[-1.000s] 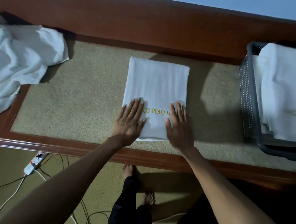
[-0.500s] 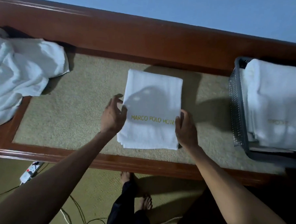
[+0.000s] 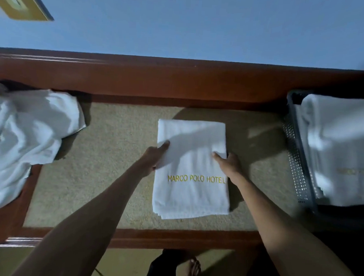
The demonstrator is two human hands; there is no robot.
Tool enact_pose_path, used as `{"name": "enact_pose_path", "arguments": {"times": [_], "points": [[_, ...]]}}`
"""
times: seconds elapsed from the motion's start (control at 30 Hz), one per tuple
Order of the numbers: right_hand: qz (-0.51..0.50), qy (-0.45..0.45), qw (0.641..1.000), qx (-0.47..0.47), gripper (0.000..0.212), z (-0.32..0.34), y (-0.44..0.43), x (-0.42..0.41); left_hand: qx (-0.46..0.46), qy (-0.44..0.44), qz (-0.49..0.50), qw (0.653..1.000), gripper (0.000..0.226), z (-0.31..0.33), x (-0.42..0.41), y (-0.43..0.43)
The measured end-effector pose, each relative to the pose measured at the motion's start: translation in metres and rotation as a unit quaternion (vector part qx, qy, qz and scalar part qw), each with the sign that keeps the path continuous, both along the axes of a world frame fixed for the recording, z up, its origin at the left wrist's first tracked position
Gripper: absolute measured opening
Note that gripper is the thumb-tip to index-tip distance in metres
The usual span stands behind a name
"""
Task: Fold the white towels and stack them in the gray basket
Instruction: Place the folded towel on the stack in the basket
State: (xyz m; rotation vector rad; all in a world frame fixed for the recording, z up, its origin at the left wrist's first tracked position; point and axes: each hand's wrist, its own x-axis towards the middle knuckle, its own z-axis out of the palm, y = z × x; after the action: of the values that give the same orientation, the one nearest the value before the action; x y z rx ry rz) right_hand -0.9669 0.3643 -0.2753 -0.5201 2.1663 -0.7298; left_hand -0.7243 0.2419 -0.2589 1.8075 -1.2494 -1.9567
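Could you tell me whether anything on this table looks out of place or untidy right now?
Only the crumpled towel pile at the table's left end: it lies unfolded and spills over the wooden rim. The folded towel between both hands lies square, and the gray basket holds a neat stack.

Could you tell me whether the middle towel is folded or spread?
Folded: the towel is a neat rectangle, layered edges showing at its near end, both hands gripping its sides.

folded white towel (image 3: 191,170) beside gray basket (image 3: 295,165)
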Motion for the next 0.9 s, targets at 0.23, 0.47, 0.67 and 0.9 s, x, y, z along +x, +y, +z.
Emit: {"name": "enact_pose_path", "arguments": {"times": [0.23, 0.47, 0.67, 0.9], "points": [[-0.036, -0.072, 0.996, -0.046, 0.02, 0.028, 0.002, 0.0, 0.063, 0.087, -0.056, 0.993, 0.071, 0.017, -0.01, 0.002], [-0.085, -0.057, 0.986, -0.132, 0.028, 0.098, 0.011, -0.044, -0.013, 0.098, -0.131, 0.986, 0.076, 0.078, -0.064, -0.007], [-0.08, 0.028, 0.977, -0.195, 0.02, 0.181, 0.031, -0.13, -0.082, 0.189, -0.158, 0.966, 0.038, 0.138, -0.158, 0.011], [-0.124, 0.089, 0.968, -0.198, 0.028, 0.229, 0.089, -0.257, -0.076, 0.209, -0.183, 0.957, 0.036, 0.187, -0.294, 0.055]]}}
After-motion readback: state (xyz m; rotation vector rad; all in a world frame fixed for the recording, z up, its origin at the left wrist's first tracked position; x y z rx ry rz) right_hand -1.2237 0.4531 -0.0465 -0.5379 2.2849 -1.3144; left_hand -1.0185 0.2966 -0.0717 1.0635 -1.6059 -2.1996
